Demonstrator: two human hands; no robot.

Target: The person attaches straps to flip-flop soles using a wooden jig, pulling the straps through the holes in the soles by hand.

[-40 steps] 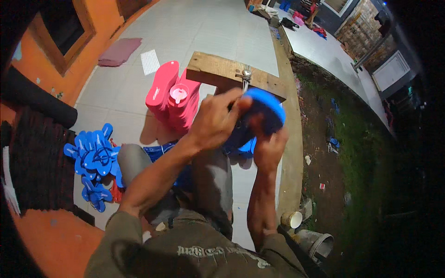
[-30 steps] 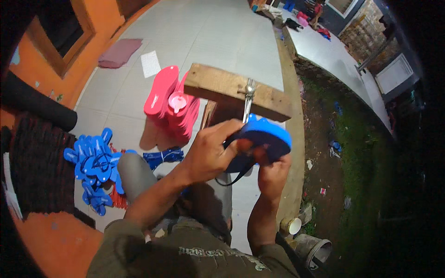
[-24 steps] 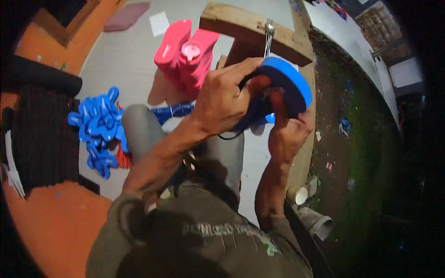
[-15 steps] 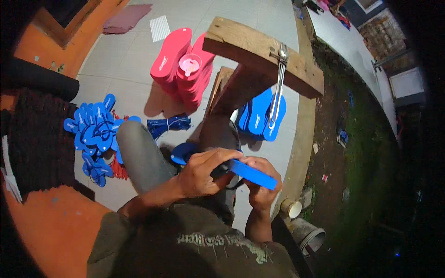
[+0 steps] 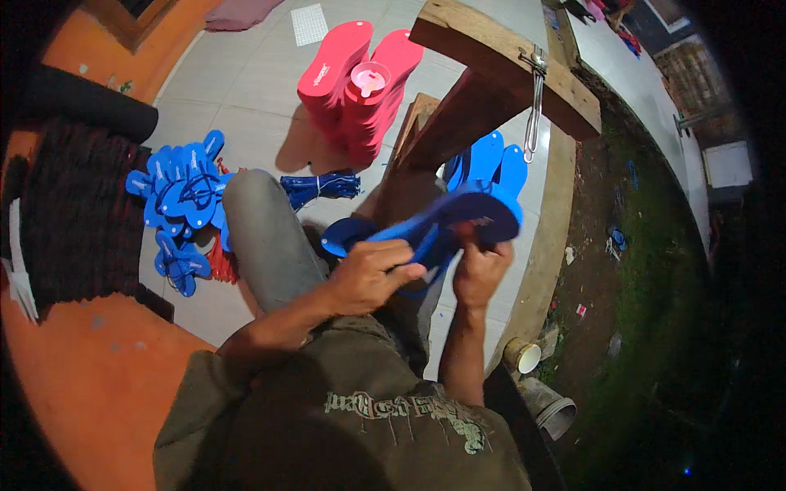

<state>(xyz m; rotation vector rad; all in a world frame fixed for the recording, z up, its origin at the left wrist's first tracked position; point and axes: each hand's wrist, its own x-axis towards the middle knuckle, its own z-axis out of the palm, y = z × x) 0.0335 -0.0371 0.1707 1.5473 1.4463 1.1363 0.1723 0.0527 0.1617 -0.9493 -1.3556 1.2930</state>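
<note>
While the right hand (image 5: 481,277) grips a sandal (image 5: 491,208), the beam (image 5: 499,61) stands apart.

Left hand (image 5: 370,277) and right hand (image 5: 481,274) near each other, both gripping.
The left forearm (image 5: 282,329) slants up rightward, left thumb (image 5: 409,275) pointing right; the right forearm (image 5: 463,353) rises nearly upright, fingers (image 5: 500,254) curled.

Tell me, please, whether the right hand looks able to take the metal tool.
Probably not yet: the right hand holds a blue sandal, though the metal tool hangs exposed from the wooden beam.
</note>
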